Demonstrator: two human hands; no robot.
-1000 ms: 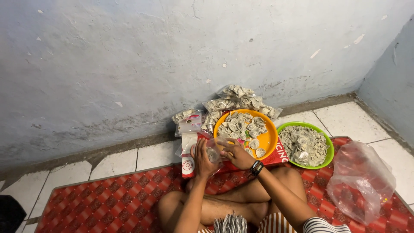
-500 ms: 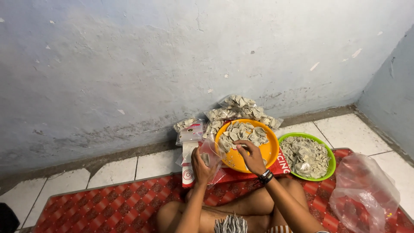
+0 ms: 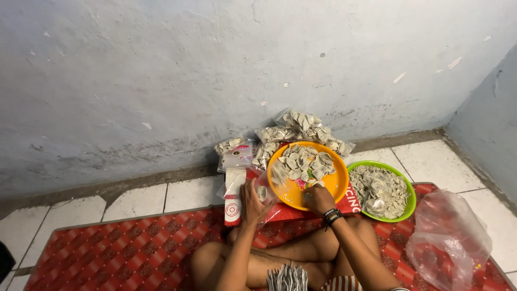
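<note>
I sit cross-legged on a red patterned mat. My left hand holds a small clear plastic bag with a pale round piece inside, next to the rim of an orange bowl. The bowl holds several pale spiral-shaped pieces. My right hand, with a dark wristband, rests on the bowl's near edge with its fingers closed over some of the pieces. A green bowl full of the same pieces stands to the right.
Filled clear bags of the pieces lie piled against the grey wall behind the bowls. A stack of empty small bags lies at the left of the orange bowl. A large crumpled clear plastic bag sits on the mat at the right.
The camera has tilted, so the bowls sit lower and nearer the middle. My right hand has drawn back from the middle of the orange bowl to its near edge. My left hand keeps the small bag.
</note>
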